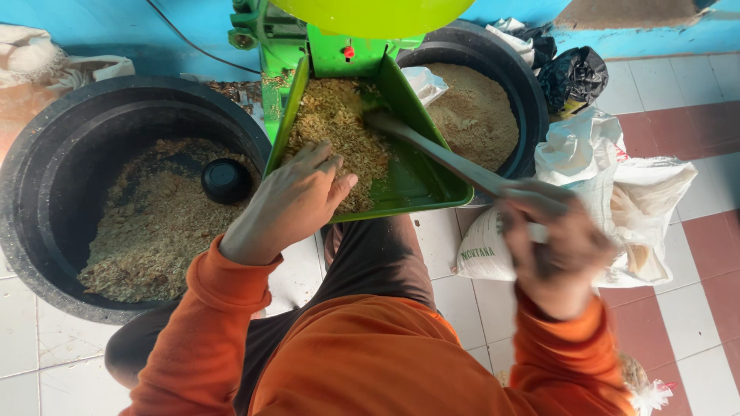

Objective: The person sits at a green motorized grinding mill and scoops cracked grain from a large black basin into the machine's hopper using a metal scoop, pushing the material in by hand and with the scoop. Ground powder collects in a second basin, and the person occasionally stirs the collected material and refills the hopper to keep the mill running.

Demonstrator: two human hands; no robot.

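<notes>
Orange long sleeves (202, 339) down to wrists, cuffs snug; orange top (370, 362); dark brown trousers (370, 262); hands bare.

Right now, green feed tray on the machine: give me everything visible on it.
The green tray is a glossy, plastic-looking trough with raised side walls, sloping from the green machine toward the person. Coarse tan chaff covers its left and upper part; the lower right floor is bare. The left hand rests on the chaff at the near rim. The right hand holds a pale stick reaching into it.
</notes>
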